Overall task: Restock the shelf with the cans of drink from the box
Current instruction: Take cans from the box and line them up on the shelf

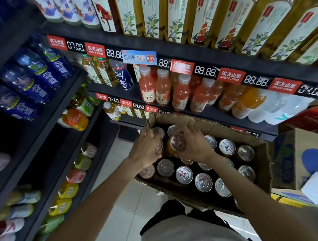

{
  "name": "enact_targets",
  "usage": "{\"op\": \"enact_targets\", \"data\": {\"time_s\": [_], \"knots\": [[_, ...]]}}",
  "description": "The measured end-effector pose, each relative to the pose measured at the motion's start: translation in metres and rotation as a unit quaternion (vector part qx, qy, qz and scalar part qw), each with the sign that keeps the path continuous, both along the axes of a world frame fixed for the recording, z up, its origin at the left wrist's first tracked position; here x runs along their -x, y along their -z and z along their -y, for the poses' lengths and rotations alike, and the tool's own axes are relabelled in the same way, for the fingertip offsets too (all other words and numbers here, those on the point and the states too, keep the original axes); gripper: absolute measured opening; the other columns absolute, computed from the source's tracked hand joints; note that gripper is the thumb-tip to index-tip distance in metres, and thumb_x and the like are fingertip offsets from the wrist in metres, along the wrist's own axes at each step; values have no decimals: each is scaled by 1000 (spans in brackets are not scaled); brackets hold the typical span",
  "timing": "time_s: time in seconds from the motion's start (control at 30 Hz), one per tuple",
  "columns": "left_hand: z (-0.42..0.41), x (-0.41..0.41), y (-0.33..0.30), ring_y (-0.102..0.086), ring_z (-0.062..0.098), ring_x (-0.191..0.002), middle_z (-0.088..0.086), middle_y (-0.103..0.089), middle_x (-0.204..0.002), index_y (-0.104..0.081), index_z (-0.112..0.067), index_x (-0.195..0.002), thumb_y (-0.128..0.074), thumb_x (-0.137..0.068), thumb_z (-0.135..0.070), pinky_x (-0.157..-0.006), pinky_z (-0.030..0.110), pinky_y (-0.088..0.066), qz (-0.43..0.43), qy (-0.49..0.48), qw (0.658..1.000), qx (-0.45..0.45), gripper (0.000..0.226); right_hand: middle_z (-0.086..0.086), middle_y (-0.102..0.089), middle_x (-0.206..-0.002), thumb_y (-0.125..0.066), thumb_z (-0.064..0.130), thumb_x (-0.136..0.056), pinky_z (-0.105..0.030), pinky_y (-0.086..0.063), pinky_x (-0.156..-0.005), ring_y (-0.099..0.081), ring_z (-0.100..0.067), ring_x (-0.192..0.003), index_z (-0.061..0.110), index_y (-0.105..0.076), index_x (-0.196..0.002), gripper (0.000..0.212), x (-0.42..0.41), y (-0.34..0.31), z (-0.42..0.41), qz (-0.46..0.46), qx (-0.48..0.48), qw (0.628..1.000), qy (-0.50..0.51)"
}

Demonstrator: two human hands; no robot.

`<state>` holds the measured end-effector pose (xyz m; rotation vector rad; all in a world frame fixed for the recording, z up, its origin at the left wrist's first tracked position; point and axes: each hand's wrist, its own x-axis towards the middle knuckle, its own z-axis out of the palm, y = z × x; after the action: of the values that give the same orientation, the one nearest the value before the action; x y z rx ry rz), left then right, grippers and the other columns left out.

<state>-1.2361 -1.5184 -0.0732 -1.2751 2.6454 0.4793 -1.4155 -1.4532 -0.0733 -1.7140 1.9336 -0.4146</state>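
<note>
Below "NONGFU SPRING" price tags (230,76) (one reads 04.00), both hands (147,149) clamp cans (178,142) in the box (261,169).

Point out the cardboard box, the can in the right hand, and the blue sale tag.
cardboard box (263,166), head view, right wall.
can (177,143), head view, its top.
blue sale tag (139,57), head view, its middle.

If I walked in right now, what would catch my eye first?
Probably the two hands low in the middle: the left hand and the right hand each grip a can lifted from the open cardboard box of silver-topped cans. Behind them, orange drink bottles line the dark shelf.
</note>
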Motion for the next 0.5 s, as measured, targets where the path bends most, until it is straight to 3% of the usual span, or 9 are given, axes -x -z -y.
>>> {"op": "enact_targets", "data": {"time_s": [0.1,0.23,0.3,0.37,0.43,0.5], "knots": [[8,-16,-36,-43,16,-116,-3,-51,-120,-49,-26,-127,-77,-72,-36,-84,21,-33,-208,-89,971,-79,62,6,-61,-101,-86,20,-61,-11,-44,-67,-59,-5,-87,20,-49,-109,61,13,-37,-17,247,13,961,120],[14,-16,-78,-54,-4,-106,-16,-59,-114,-51,-32,-118,-83,-60,-45,-82,10,-41,-425,-184,865,-195,68,1,-65,-110,-83,21,-63,-24,-50,-79,-62,-13,-100,25,-57,-108,53,30,-78,-29,441,48,871,209],[17,-6,-98,-57,-3,-104,-15,-64,-109,-58,-34,-109,-82,-61,-46,-83,16,-46,-488,-197,825,-206,55,-1,-64,-113,-78,27,-64,-30,-52,-80,-63,-17,-103,29,-57,-107,48,34,-102,-30,500,48,834,228],[20,7,-121,-60,-3,-98,-15,-68,-100,-64,-31,-100,-79,-66,-35,-76,15,-47,-533,-190,796,-215,38,-3,-65,-113,-74,29,-73,-35,-54,-77,-64,-19,-101,30,-56,-104,36,39,-127,-29,523,55,819,229],[23,22,-146,-62,-7,-90,-18,-69,-92,-65,-27,-95,-73,-68,-26,-70,11,-47,-559,-163,786,-206,28,-2,-66,-108,-62,28,-83,-41,-53,-81,-63,-18,-98,30,-57,-98,16,44,-151,-25,524,76,812,246],[24,35,-171,-62,-8,-89,-15,-69,-93,-66,-24,-95,-70,-73,-19,-70,9,-47,-573,-122,791,-175,23,-3,-67,-104,-63,34,-80,-46,-49,-91,-63,-21,-99,29,-58,-94,16,51,-173,-17,520,94,807,265]]}}
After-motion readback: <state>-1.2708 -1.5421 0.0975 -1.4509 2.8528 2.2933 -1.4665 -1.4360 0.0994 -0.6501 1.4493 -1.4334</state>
